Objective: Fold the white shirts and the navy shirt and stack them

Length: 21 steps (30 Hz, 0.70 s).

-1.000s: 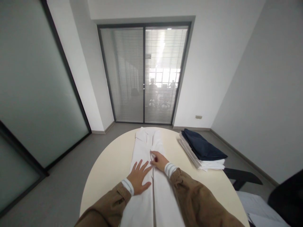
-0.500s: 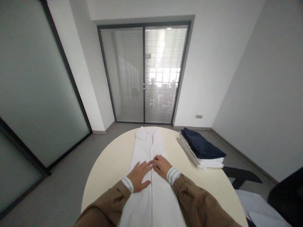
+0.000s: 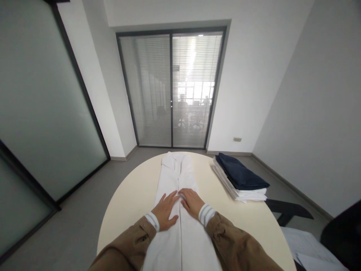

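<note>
On table [image 3: 132, 199]: white garment [image 3: 176, 171], long axis near-far.
L hand [image 3: 166, 210]: open, flat, left half.
R hand [image 3: 193, 202]: open, flat, right half.

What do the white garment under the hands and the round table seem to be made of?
White garment: thin woven cloth, probably cotton or a blend. It looks matte, with soft creases and a folded seam down its middle. Round table: a hard, smooth cream top, likely laminate or painted board. The colour is even and no grain shows.
</note>
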{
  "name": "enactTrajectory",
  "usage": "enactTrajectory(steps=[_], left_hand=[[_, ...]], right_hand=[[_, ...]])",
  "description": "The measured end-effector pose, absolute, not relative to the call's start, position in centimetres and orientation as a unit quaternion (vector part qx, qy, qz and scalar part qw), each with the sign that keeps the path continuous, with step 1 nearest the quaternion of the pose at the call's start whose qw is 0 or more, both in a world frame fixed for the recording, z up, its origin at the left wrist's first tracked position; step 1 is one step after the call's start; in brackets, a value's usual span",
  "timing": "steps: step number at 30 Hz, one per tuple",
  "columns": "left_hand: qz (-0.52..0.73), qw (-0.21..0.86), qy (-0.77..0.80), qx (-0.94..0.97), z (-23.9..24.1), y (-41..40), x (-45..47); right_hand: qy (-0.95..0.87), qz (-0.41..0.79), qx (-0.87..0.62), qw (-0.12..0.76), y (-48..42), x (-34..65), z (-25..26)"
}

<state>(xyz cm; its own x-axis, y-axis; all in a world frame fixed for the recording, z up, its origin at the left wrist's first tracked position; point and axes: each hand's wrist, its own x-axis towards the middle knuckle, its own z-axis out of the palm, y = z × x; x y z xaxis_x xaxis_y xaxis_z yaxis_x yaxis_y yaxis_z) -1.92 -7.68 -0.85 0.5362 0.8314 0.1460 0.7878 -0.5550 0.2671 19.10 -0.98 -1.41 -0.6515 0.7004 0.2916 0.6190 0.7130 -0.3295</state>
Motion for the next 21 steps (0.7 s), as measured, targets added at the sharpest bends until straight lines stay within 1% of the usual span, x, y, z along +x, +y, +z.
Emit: enactTrajectory(steps=[2,7,11,16,21], left_hand=[[0.104,0.077,0.449,0.884,-0.7,-7.8,-1.9],[0.058,0.062,0.430,0.899,-0.6,-8.6,-1.8],[0.075,0.062,0.425,0.900,0.1,-9.5,-1.6],[0.138,0.075,0.397,0.904,1.1,-9.4,-0.1],[0.103,0.079,0.439,0.889,-0.7,-8.9,1.2]], right_hand=[[-0.893,0.097,-0.388,0.206,-1.2,19.3,-2.1],[-0.881,0.098,-0.433,0.163,-2.1,19.3,-2.8],[-0.881,0.094,-0.431,0.172,-2.4,19.7,-1.7],[-0.888,0.110,-0.404,0.193,-1.1,20.5,0.0],[-0.885,0.106,-0.406,0.202,1.3,21.2,-0.7]])
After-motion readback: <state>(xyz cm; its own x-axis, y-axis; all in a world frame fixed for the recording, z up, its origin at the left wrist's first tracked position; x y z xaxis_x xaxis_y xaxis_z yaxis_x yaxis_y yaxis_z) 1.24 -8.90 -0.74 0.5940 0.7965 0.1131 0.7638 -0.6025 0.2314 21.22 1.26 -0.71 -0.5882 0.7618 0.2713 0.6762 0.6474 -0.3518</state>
